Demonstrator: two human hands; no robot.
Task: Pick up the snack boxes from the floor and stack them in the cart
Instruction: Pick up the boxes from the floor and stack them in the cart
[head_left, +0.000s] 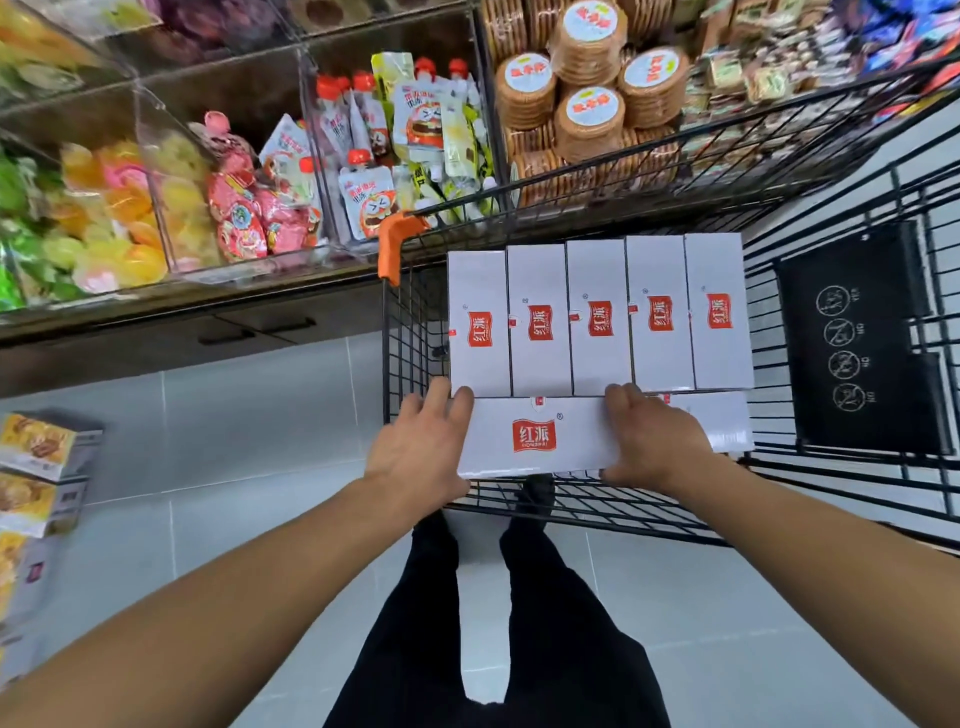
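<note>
Snack box (535, 436) — white, red logo — both hands (421, 447) gripping its ends, over cart (410, 322).

Black wire cart (410, 312) carries white snack boxes (597, 317) packed side by side.

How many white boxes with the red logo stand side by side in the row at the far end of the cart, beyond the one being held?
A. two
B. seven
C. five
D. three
C: five white boxes stand side by side in the black wire cart, while the left hand and right hand hold a sixth box crosswise in front of them.
</note>
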